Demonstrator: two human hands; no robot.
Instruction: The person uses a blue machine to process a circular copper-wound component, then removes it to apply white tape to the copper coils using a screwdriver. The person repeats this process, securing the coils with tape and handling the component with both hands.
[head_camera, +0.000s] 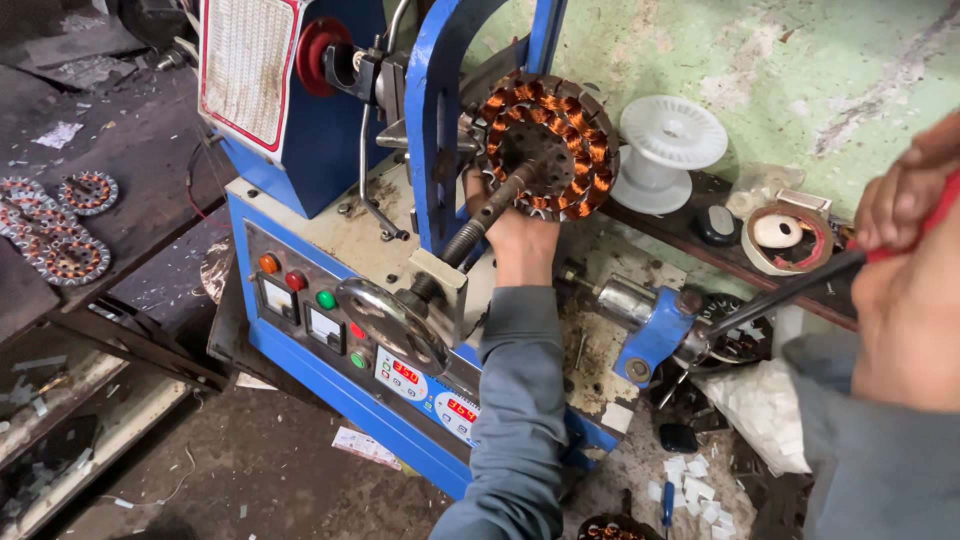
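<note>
The stator (545, 148), a ribbed steel ring whose slots already carry glossy copper coils all round, sits mounted at twelve o'clock. Nearest, at three o'clock, the right hand (905, 270) is clenched on a red-handled lever (790, 290). Farther in, the left hand (522, 240) cups the stator's lower edge on the blue winding machine (330, 345).

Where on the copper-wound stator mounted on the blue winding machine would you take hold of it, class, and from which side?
Grip the stator by its outer metal rim, at the lower edge, coming from below and in front. Its middle is taken by the threaded shaft and its face carries copper coils. The left hand already reaches it that way. The right hand holds a red-handled tool.
</note>
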